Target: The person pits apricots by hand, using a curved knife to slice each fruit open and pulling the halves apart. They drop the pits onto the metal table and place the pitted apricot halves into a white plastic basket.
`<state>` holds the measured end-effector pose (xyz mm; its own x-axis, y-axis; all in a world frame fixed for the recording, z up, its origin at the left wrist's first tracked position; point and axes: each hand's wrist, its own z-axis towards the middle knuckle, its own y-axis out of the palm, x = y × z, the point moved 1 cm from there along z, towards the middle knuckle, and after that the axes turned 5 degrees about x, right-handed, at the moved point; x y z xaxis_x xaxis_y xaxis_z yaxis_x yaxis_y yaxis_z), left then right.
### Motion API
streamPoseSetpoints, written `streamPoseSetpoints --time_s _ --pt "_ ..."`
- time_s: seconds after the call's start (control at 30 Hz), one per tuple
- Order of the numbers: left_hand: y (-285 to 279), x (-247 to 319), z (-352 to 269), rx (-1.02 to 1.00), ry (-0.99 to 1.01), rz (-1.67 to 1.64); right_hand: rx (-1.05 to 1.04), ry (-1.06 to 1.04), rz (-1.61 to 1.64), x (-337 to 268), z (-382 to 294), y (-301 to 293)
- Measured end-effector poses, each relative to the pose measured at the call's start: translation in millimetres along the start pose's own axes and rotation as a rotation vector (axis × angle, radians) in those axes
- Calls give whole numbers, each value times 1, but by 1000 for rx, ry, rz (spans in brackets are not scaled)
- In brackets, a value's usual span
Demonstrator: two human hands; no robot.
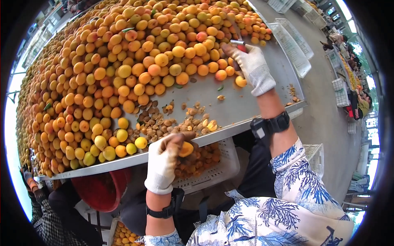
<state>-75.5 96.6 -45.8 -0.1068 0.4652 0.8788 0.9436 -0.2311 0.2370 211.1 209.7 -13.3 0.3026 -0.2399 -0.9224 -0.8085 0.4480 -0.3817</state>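
My left hand (163, 164), in a white knit glove with stained fingers, grips an apricot piece (186, 149) with its orange inner flesh facing up. It is above the front rim of the metal table (215, 136). Below it stands a white perforated crate (206, 181) holding pitted apricot pieces (200, 161). My right hand (251, 67), gloved too, is farther out over the table by the right end of the apricot heap (154, 60). A small hand tool with a shiny metal part (238, 42) is in its fingers; the rest of the tool is mostly hidden.
Apricot stones (163, 124) and scraps lie along the table's front rim. Under the table hangs or stands a red bucket (104, 190). A co-worker's gloved hand (30, 181) shows at far left. White crates (291, 46) stand on the floor at right; other people are farther off.
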Motion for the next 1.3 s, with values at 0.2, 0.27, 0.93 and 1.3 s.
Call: streamPoseSetpoints --time_s 0.2,0.27,0.93,1.3 --pt "18 1 -4 -305 -175 174 7 -13 -764 97 60 -48" --pt "25 2 -5 -303 -199 142 -62 57 -551 112 55 -33" --pt "15 -1 -5 -100 -23 -24 -796 42 51 -3 -62 12" --pt "11 -4 4 101 198 -485 -840 -225 32 -10 -121 45"
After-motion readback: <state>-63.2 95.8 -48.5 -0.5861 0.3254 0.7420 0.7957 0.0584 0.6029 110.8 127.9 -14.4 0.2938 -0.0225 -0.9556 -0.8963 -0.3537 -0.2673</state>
